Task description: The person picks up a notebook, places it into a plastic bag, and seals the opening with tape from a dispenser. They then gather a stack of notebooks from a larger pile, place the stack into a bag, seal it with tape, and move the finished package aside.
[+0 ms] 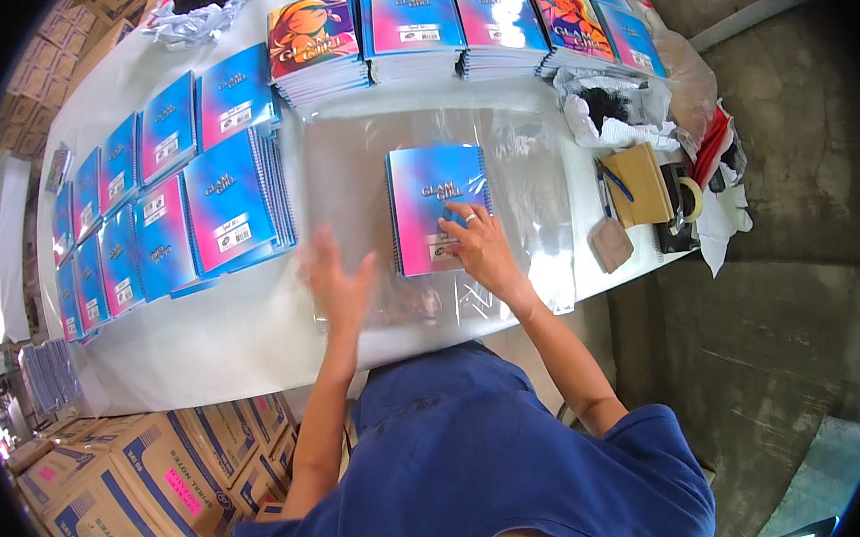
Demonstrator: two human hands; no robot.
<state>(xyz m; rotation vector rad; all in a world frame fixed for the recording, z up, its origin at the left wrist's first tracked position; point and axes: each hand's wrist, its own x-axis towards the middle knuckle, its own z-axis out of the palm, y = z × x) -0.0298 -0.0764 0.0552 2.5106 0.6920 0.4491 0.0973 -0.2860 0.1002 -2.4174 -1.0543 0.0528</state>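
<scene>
A spiral notebook with a pink-and-blue cover lies in front of me on a sheet of clear plastic. My right hand rests on the lower right part of its cover, fingers bent together around a small blue thing that I cannot make out. To the left of the notebook, my left hand hovers over the plastic, smeared by motion. Its fingers are spread, and nothing shows in them.
Notebook stacks fan out on the left; more stacks line the far side. At right lie a brown block, pens, a tape roll and crumpled paper with black fibres. Cartons stand below the table's left edge.
</scene>
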